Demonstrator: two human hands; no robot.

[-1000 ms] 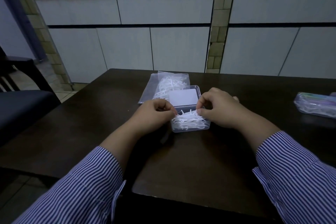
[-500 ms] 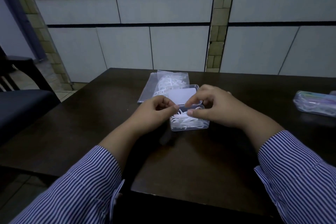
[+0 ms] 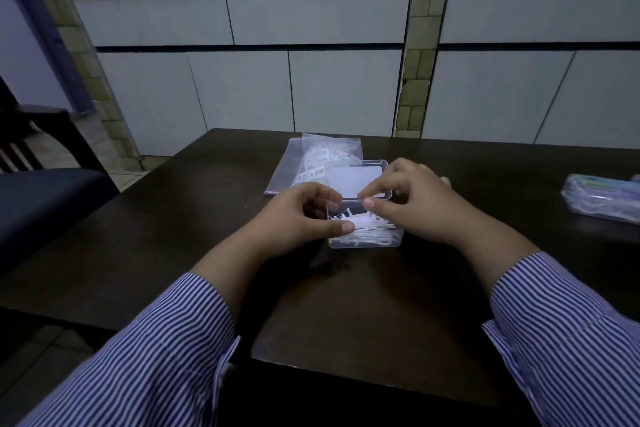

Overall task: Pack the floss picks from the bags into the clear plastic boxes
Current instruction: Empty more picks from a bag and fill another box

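A small clear plastic box (image 3: 367,242) sits mid-table, filled with white floss picks (image 3: 372,230). Its hinged lid (image 3: 353,179), with a white label, lies open behind it. My left hand (image 3: 298,218) grips the box's left wall, thumb on the near left corner and fingers curled over the rim. My right hand (image 3: 419,201) reaches over the box from the right, with index finger and thumb pinching the near edge of the lid. A clear bag (image 3: 311,163) with more floss picks lies flat behind the box, partly hidden by the lid.
A second clear box (image 3: 602,199) full of picks lies at the table's right side. The dark wooden table (image 3: 363,305) ends close to my body. A dark chair (image 3: 41,198) stands to the left, white cabinets behind.
My right hand has left the picks and moved up and left to the lid's edge. My left hand has shifted from pressing picks to holding the box's left side.
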